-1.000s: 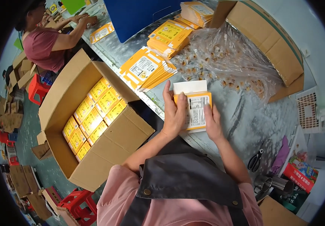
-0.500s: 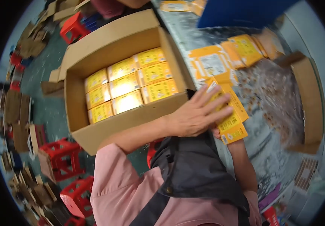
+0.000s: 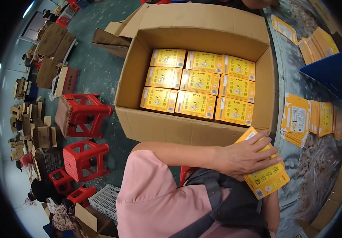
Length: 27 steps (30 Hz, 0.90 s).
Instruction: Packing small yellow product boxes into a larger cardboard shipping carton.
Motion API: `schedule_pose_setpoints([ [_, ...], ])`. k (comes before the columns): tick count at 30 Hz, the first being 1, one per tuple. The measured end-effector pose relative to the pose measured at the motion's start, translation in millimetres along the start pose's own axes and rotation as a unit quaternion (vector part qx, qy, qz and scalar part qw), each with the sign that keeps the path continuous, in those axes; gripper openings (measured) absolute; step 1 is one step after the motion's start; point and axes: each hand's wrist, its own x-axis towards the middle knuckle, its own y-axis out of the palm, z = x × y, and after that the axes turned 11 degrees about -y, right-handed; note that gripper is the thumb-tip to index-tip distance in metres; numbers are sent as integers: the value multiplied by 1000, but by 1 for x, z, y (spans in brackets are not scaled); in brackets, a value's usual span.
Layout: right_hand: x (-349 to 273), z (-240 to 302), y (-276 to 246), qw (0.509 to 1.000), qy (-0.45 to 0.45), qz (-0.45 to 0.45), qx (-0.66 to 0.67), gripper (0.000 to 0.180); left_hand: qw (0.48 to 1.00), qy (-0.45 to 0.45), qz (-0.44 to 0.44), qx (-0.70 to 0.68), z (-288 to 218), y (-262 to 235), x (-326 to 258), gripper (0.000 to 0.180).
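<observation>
A yellow printed carton (image 3: 267, 174) is tilted in front of me, beside the near right corner of the big box. My left hand (image 3: 247, 158) lies across its upper part, fingers over the printed face and holding it. My right forearm (image 3: 272, 212) rises to the carton from below, but the carton hides the right hand and its fingers. Left of my hands stands an open cardboard box (image 3: 187, 126). Inside it, several yellow cartons (image 3: 198, 80) of the same print lie in neat rows.
On the table at right are flat yellow carton blanks (image 3: 298, 115), a blue panel (image 3: 333, 73), and a clear plastic bag (image 3: 317, 174) of small pieces. Red stools (image 3: 87, 160) and a grey crate (image 3: 104, 202) stand on the green floor at left. Other people sit farther off.
My view has swung so the big box and table sit farther right. The carton in my hands has turned, its flap now against the body, and my left hand remains on it.
</observation>
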Motion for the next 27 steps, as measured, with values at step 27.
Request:
schedule_pose_setpoints([
  [27,-29,20,-7,935,96,-338,56,36,906,-245,62,340,338,39,65,89],
])
